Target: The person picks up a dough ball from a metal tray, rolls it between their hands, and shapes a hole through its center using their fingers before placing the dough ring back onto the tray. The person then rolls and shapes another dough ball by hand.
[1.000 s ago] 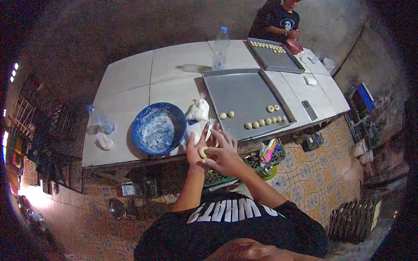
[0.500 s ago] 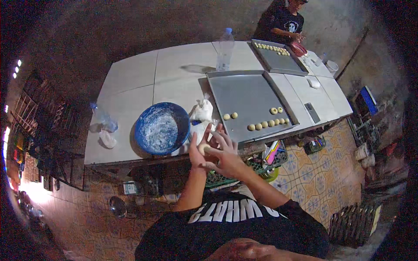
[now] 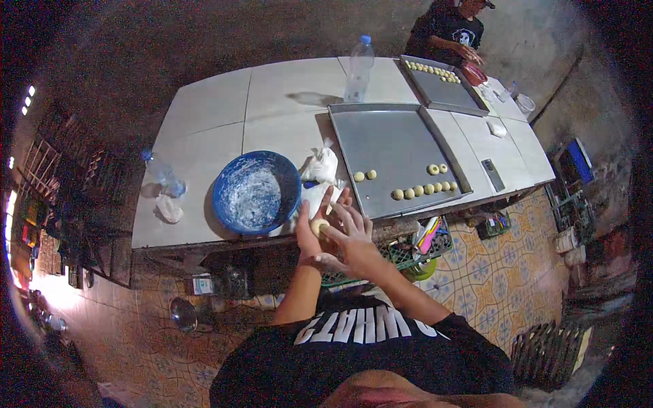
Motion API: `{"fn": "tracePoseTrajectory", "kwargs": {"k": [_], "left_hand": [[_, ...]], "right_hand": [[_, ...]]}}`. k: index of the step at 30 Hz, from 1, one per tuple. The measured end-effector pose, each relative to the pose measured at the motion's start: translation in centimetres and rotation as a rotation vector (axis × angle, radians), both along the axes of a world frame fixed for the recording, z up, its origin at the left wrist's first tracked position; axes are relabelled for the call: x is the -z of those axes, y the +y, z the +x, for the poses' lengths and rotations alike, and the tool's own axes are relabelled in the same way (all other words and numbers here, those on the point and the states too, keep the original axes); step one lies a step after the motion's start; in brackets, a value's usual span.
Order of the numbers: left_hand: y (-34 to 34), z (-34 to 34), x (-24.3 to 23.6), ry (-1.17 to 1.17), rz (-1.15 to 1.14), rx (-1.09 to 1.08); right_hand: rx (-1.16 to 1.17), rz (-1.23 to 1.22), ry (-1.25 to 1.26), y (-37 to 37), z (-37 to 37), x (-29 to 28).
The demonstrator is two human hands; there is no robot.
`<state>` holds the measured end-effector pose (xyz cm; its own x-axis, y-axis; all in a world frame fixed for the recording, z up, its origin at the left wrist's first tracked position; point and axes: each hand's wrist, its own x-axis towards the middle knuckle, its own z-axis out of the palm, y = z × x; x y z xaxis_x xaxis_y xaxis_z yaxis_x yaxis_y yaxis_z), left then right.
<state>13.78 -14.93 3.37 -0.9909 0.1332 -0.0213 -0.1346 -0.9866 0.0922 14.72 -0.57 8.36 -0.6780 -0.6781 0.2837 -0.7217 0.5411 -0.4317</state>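
Note:
My left hand (image 3: 307,230) cradles a pale, round dough ball (image 3: 318,226) against its palm, above the table's near edge. Over it, the fingers of my right hand (image 3: 355,246) are bent onto the ball, so both hands hold it between them. Beside my left hand stands a blue basin (image 3: 294,197) dusted inside with white powder. A large grey metal tray (image 3: 388,149) lies just past my right hand, with several dough balls (image 3: 419,191) in a row near its front side and others in small pairs. A white plastic bag (image 3: 320,165) rests between basin and tray.
A clear bottle with a blue cap (image 3: 359,71) stands behind the tray; another bottle (image 3: 163,175) lies at the left. Farther right are a phone (image 3: 492,175) and a second tray (image 3: 449,95) of dough balls. A co-worker (image 3: 445,34) stands there by a red bowl (image 3: 474,73).
My hands stay around the dough ball, with the fingers shifted slightly. The view has tilted a little, and the co-worker's hand has risen above the red bowl.

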Motion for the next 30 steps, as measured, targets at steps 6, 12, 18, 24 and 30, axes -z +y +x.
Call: {"fn": "tracePoseTrajectory", "kwargs": {"k": [6,12,18,24,30], "left_hand": [[-0.2,-0.2,-0.6,-0.039,-0.102,0.04],[-0.4,-0.6,0.5,-0.068,-0.072,0.007],[-0.9,-0.1,1.2,-0.001,-0.029,0.025],[-0.9,0.1,0.7,0.014,-0.199,-0.027],[-0.5,0.1,-1.9,0.106,-0.01,0.03]], "right_hand": [[0.103,0.011,0.047,0.8,-1.1,-0.4],[0.088,0.0,0.077,0.1,-0.8,-0.8],[0.031,0.049,0.027,0.9,-1.0,-0.9],[0.033,0.039,0.071,1.0,-1.7,-2.4],[0.0,0.018,0.104,0.5,-2.8,-3.7]]}}
